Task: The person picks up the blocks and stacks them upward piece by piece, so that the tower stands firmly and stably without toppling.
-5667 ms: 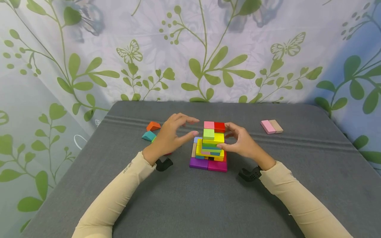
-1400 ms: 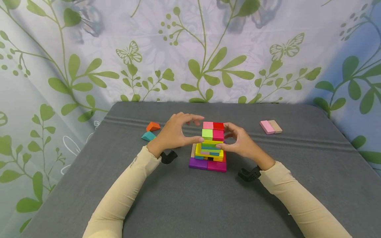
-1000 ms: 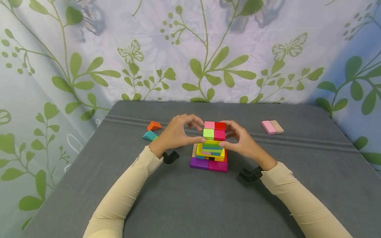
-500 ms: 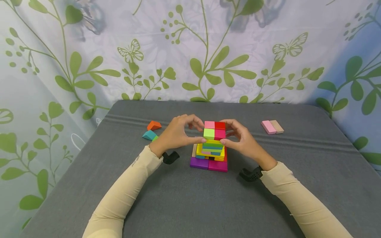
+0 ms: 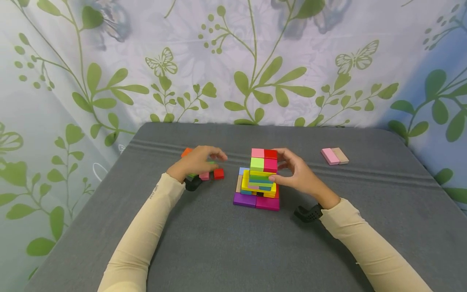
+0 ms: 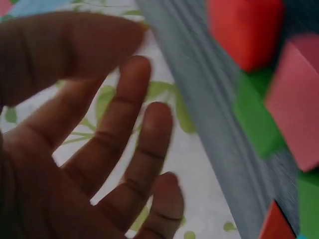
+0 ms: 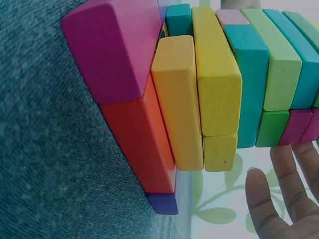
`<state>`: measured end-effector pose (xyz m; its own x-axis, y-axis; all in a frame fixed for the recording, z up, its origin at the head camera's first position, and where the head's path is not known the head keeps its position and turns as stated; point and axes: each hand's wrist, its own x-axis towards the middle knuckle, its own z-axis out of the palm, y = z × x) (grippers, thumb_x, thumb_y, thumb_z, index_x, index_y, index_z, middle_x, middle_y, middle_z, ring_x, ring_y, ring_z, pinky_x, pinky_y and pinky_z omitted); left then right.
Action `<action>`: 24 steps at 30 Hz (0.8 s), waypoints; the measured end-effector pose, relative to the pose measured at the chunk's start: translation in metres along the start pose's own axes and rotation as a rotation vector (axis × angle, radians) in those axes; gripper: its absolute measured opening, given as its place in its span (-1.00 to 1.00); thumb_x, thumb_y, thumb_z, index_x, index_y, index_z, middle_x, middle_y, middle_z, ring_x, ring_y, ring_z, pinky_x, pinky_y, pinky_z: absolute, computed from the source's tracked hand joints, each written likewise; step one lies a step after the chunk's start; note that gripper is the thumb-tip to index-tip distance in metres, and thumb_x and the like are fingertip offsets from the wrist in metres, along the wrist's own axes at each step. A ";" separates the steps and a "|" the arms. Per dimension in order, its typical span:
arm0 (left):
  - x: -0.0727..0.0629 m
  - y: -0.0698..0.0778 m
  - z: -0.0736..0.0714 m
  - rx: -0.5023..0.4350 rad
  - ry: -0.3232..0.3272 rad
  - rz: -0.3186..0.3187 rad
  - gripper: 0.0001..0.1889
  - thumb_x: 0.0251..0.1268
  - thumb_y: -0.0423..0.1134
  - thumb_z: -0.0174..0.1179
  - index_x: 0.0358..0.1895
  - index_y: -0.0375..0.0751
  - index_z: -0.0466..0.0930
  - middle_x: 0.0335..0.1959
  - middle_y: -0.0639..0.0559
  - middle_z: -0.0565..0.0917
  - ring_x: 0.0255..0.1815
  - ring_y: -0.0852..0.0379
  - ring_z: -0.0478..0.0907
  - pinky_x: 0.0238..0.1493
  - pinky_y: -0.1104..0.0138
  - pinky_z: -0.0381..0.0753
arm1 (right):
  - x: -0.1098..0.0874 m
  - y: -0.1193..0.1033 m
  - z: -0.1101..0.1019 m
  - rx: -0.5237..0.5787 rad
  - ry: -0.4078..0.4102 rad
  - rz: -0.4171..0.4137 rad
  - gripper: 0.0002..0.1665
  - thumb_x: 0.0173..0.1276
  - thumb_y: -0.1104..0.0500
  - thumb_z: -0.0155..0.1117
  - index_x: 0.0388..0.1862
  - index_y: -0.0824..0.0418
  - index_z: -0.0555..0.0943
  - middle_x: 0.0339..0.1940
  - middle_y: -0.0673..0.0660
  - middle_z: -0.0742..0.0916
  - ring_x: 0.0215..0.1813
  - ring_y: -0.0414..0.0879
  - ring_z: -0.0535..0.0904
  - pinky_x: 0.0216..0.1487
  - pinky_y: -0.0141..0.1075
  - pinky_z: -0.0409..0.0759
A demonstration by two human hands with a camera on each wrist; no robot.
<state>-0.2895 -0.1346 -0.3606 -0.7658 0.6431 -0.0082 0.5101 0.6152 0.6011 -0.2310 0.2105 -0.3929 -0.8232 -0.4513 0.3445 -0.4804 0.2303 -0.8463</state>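
Note:
A tower of colourful wooden blocks [image 5: 263,173] stands upright at the middle of the table, on a wider base with purple and magenta blocks in front. Its top shows pink, red, lime and magenta blocks. My right hand [image 5: 300,175] holds the tower's right side, thumb at the front and fingers behind; in the right wrist view, fingertips [image 7: 283,155] meet magenta blocks. To the left, my left hand [image 5: 197,160] hovers over loose blocks, its fingers relaxed and holding nothing. A red block [image 5: 219,174] and a pink block [image 5: 204,176] lie beside it; others are partly hidden.
A pink block [image 5: 330,156] and a plain wood block [image 5: 340,155] lie side by side at the back right. An orange block [image 5: 186,151] peeks out behind my left hand. A patterned curtain [image 5: 219,61] hangs beyond the grey table [image 5: 233,251].
A magenta block was added beside the lime one near the tower's top. My left hand has since left the tower and moved left to the loose blocks. The right hand stays at the tower.

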 end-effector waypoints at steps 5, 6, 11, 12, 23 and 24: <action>0.004 -0.009 0.008 0.123 -0.102 -0.063 -0.31 0.12 -0.76 -0.02 0.25 -0.21 0.77 0.28 -0.13 0.73 0.34 -0.20 0.54 0.09 0.10 0.48 | -0.001 0.000 0.000 0.003 -0.004 -0.009 -0.22 0.33 0.31 0.51 0.48 0.42 0.42 0.26 0.30 0.65 0.25 -0.12 0.56 0.22 -0.31 0.58; 0.005 -0.009 0.010 0.161 -0.110 -0.066 -0.33 0.15 -0.76 0.02 0.25 -0.17 0.79 0.27 -0.12 0.73 0.33 -0.21 0.53 0.18 0.07 0.48 | -0.001 0.000 -0.001 0.005 -0.003 -0.012 -0.22 0.33 0.31 0.51 0.48 0.42 0.42 0.26 0.29 0.65 0.24 -0.12 0.56 0.22 -0.32 0.58; 0.007 -0.008 0.019 0.306 -0.106 -0.061 -0.55 0.33 -0.56 0.39 0.21 -0.08 0.82 0.19 -0.12 0.75 0.32 -0.23 0.51 0.49 -0.13 0.36 | -0.001 0.000 -0.001 0.007 0.000 -0.024 -0.23 0.34 0.32 0.51 0.47 0.43 0.43 0.24 0.28 0.65 0.23 -0.13 0.57 0.22 -0.29 0.60; 0.007 -0.007 0.019 0.317 -0.103 -0.061 -0.59 0.33 -0.49 0.45 0.20 -0.08 0.82 0.19 -0.11 0.75 0.32 -0.23 0.51 0.49 -0.15 0.36 | -0.001 0.000 -0.001 0.006 0.000 -0.024 -0.23 0.34 0.32 0.50 0.47 0.43 0.43 0.24 0.27 0.66 0.23 -0.13 0.57 0.22 -0.28 0.60; 0.002 0.020 0.002 0.110 0.123 0.050 -0.58 0.49 -0.17 0.45 0.26 -0.32 0.70 0.10 -0.13 0.77 0.13 -0.18 0.65 0.24 -0.02 0.61 | -0.001 0.001 -0.001 0.013 -0.008 -0.024 -0.25 0.33 0.33 0.50 0.46 0.44 0.44 0.23 0.25 0.66 0.22 -0.12 0.57 0.22 -0.32 0.59; 0.002 0.023 0.001 0.093 0.151 0.077 -0.58 0.51 -0.16 0.43 0.28 -0.31 0.70 0.10 -0.12 0.77 0.12 -0.19 0.64 0.22 -0.02 0.61 | 0.000 0.001 -0.001 0.014 -0.009 -0.025 -0.25 0.33 0.34 0.50 0.45 0.44 0.43 0.22 0.25 0.66 0.22 -0.13 0.57 0.22 -0.33 0.59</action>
<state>-0.2791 -0.1183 -0.3474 -0.7693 0.6186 0.1594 0.5985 0.6106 0.5186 -0.2315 0.2115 -0.3935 -0.8086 -0.4641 0.3617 -0.4962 0.2073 -0.8431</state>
